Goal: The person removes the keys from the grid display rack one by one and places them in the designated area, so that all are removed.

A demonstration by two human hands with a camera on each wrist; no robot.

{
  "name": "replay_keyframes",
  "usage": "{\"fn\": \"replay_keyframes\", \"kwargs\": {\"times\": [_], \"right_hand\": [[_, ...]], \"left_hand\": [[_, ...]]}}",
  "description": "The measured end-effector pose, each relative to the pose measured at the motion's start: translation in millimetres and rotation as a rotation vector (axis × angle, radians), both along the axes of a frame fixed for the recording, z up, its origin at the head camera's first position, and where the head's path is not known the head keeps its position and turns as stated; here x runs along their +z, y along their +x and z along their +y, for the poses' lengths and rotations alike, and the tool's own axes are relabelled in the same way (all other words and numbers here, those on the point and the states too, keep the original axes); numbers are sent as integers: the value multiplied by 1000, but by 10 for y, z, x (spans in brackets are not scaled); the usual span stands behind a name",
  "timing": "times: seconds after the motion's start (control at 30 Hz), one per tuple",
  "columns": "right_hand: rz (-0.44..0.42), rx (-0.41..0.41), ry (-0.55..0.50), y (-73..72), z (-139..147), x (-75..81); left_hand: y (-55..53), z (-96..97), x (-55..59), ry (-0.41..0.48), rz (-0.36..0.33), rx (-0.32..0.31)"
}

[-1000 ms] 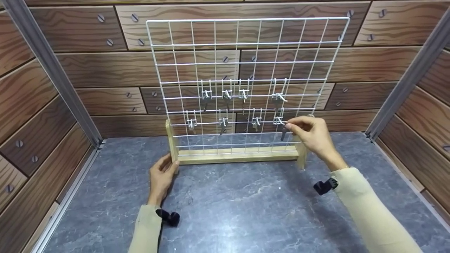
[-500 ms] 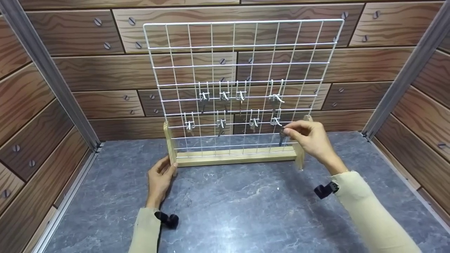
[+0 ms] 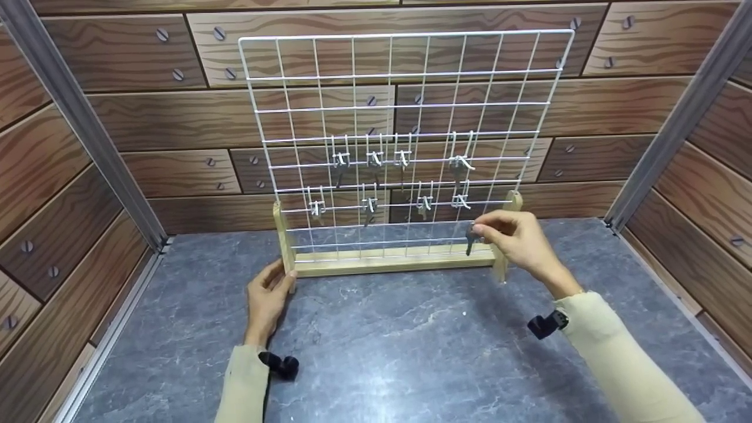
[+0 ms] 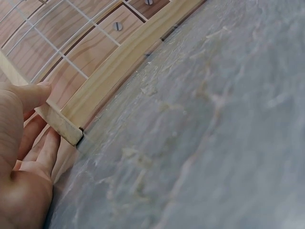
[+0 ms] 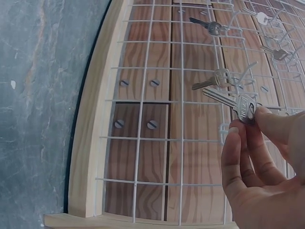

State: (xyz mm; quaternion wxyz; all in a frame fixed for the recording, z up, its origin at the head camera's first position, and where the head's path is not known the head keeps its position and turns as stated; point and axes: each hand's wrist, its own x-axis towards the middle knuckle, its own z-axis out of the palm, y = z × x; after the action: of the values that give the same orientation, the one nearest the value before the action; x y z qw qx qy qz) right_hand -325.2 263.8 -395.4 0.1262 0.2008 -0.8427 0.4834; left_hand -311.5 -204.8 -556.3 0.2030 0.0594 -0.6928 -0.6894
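My right hand (image 3: 517, 241) pinches a small metal key (image 3: 470, 239) by its bow between thumb and fingertips. Its blade points downward in the head view, in front of the grid's lower right part. Just above it, the lower right hook (image 3: 462, 202) shows bare. In the right wrist view, the key (image 5: 245, 109) is clear of the hooks, with another hanging key (image 5: 217, 79) behind it. My left hand (image 3: 269, 298) grips the wooden stand (image 3: 284, 241) at its lower left upright; the thumb lies on one side and the fingers (image 4: 47, 150) on the other.
A white wire grid (image 3: 405, 37) rises from the stand. Several hooks in two rows carry keys, such as the upper left key (image 3: 341, 167). Plank-patterned walls (image 3: 176, 117) enclose the back and sides of the grey marbled tabletop (image 3: 382, 346).
The key has come away from the lower right hook, and my right hand has lowered it below that hook. My left hand keeps its hold on the stand. The head view has shifted slightly.
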Motion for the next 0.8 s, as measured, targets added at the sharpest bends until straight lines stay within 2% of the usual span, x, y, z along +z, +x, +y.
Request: {"fn": "replay_keyframes", "kwargs": {"times": [0.3, 0.8], "right_hand": [[-47, 35, 15, 18, -22, -160], [-138, 74, 33, 43, -34, -484]], "left_hand": [[3, -19, -25, 10, -22, -11], [-12, -25, -35, 15, -18, -1]]}}
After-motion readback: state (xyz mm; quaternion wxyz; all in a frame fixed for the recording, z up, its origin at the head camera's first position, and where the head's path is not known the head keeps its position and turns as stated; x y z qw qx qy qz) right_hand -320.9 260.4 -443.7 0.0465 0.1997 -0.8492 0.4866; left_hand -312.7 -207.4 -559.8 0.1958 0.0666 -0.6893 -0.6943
